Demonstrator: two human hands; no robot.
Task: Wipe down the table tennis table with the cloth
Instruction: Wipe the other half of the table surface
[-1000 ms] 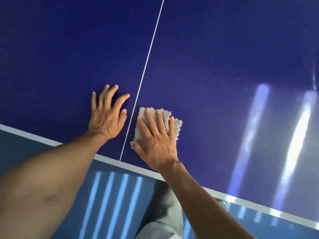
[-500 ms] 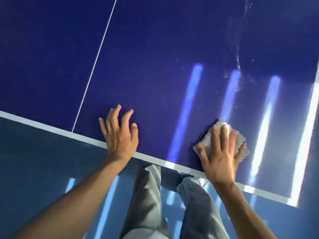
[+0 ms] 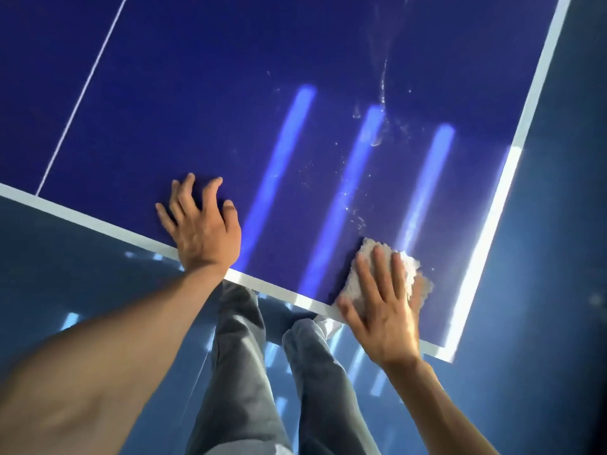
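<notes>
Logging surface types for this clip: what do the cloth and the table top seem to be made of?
cloth: pale, thick-piled fabric, likely microfibre or terry; its lumpy, fuzzy edges suggest soft loops.
table top: a hard, smooth board with a dark blue semi-gloss coating, possibly painted wood composite. It reflects light streaks softly, so it looks glossy but not mirror-like.

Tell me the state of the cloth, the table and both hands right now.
cloth, bunched, pressed on the table near its front edge
table, glossy, pale streaks and specks beyond the cloth
left hand, fingers spread, resting on the table
right hand, fingers straight, pressing the cloth
</notes>
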